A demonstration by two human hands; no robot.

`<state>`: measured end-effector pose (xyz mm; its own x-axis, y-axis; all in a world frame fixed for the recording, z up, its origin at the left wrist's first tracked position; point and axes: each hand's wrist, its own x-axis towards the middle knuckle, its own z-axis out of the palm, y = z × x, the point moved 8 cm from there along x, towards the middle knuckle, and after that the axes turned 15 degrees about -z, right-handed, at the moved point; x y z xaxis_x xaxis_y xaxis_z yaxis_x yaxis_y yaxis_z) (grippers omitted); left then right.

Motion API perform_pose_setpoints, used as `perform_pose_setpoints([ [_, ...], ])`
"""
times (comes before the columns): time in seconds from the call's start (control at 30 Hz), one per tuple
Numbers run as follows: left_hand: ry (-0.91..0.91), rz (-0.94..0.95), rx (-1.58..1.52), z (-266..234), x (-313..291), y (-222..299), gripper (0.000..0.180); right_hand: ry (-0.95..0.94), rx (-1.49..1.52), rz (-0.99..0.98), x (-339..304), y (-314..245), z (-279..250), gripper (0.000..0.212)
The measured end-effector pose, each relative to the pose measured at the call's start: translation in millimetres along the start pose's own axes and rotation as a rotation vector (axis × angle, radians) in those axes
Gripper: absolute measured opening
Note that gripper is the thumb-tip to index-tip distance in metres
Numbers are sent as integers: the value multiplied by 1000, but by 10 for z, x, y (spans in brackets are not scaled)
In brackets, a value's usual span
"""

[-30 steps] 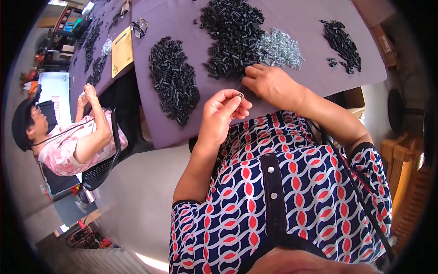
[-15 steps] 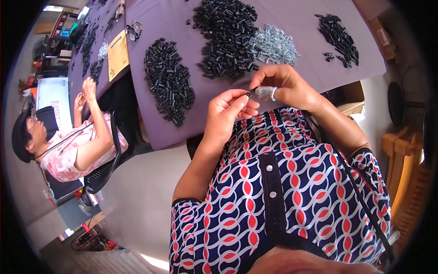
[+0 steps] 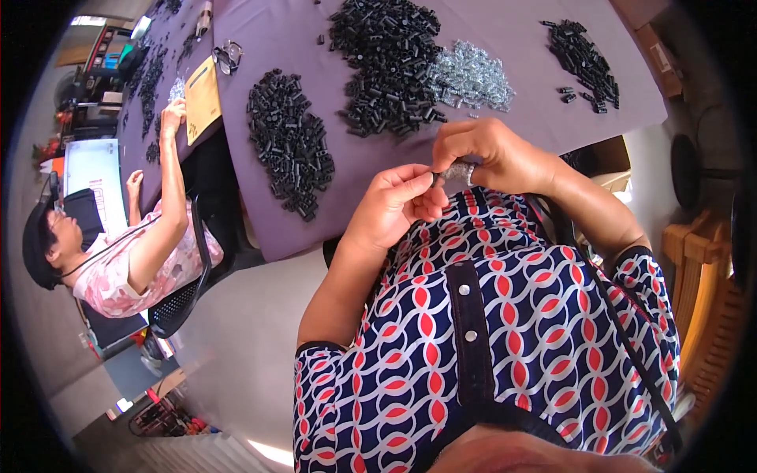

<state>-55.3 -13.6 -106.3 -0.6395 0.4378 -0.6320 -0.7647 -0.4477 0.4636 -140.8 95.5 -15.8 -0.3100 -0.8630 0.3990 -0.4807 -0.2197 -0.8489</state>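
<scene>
Just in front of my body, beyond the table's near edge, my left hand (image 3: 394, 203) pinches a small black plastic piece (image 3: 435, 180) between thumb and index finger. My right hand (image 3: 501, 158) meets it there, its fingers curled and closed on the same spot. A silvery wrap (image 3: 457, 173) covers a digit of my right hand. The fingers hide most of the black piece, and whether a second part sits in the right hand cannot be made out. Beyond my hands lie a large heap of black cylindrical pieces (image 3: 386, 67) and a pile of small clear pieces (image 3: 473, 76).
A second black heap (image 3: 288, 142) lies to the left on the purple tablecloth (image 3: 244, 158), a smaller one (image 3: 583, 63) at the far right. At left, a seated co-worker (image 3: 134, 252) reaches toward another clear pile beside a yellow envelope (image 3: 203, 102). Glasses (image 3: 228, 57) lie nearby.
My hands have closed more tightly around the black piece, and the right hand has shifted slightly down. The co-worker's hands have parted, one reaching out to the clear pile.
</scene>
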Motion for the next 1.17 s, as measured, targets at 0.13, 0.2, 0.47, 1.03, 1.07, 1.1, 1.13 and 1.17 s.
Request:
perform_pose_setpoints([
  [0.13,-189,-58,-44,64,25,-15,19,-79,103,-23,43,-24,6,37],
  [0.2,-255,-92,-62,120,-5,-21,19,-72,239,-9,55,-28,19,37],
  [0.47,-296,-180,-65,182,9,-38,20,-175,69,-127,120,-254,8,33],
  [1.03,148,233,310,260,-157,227,17,131,77,143,-214,59,-131,35],
  [1.07,145,231,313,274,-162,223,17,134,75,144,-218,72,-160,35],
  [1.1,135,231,325,295,-164,221,17,38,-96,77,-192,26,-161,36],
  [1.13,125,232,338,313,-161,221,16,-60,-266,10,-174,-28,-142,37],
  [1.17,122,230,342,321,-153,224,16,-111,-238,58,-191,-20,-119,41],
])
